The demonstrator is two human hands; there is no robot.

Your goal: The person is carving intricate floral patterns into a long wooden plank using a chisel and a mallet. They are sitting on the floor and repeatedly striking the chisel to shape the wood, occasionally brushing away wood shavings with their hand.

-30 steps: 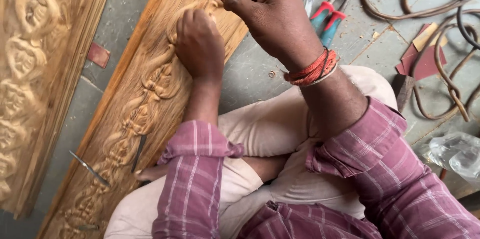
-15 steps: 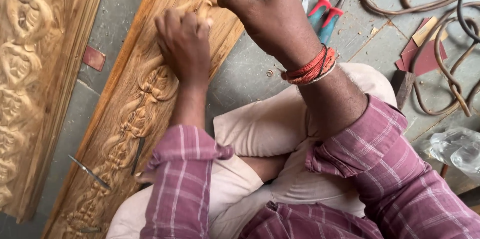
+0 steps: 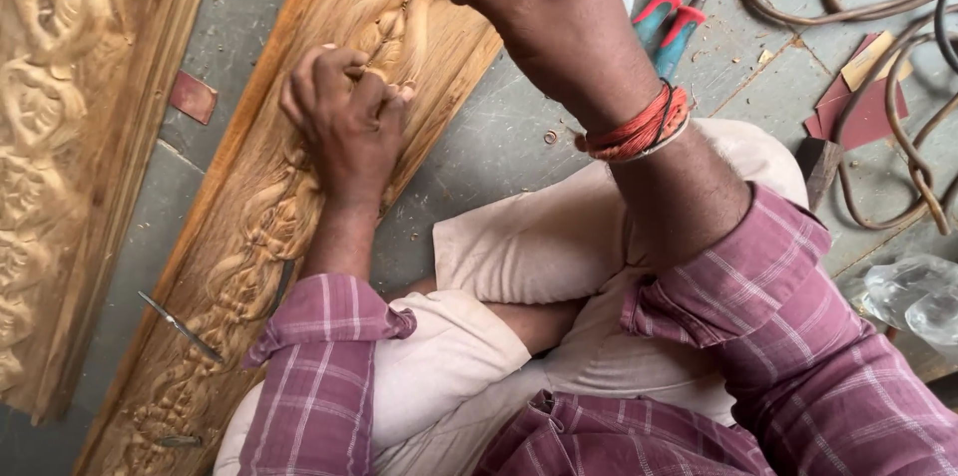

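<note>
Head view, only one I've got.

Left hand (image 3: 349,127) is clenched, knuckles up, pressed onto the carved plank (image 3: 299,207) about halfway along its relief. I can't tell if there's a tool inside the fist, nothing shows past the fingers (image 3: 344,87).

Right hand (image 3: 544,12) is raised above the plank's far end, fingers pinched shut near the top edge of frame. Whatever they grip is hidden or cropped, so I can't tell what it is.

The plank lies diagonally on the floor (image 3: 519,147), running from the near-left corner of view up toward the far middle, its near end beside the person's knee (image 3: 519,237).

Risks as I judge them:
- Left fist sits right on the raised carving. A slip of whatever the right hand drives could hit those knuckles or gouge the relief.
- Plank looks unclamped, held only by hand weight. A hard push could skate it on the dusty floor.
- A thin chisel (image 3: 182,326) lies loose at the plank's left edge, and a dark blade (image 3: 282,286) lies on the carving near the left sleeve. An elbow could knock either one or catch an edge.
- Pliers (image 3: 669,22) and a cable (image 3: 888,107) clutter the floor to the right, a snag hazard for the right arm.
- Second carved panel (image 3: 60,137) lies just left, apart from the plank. A sliding plank could scuff it.
</note>
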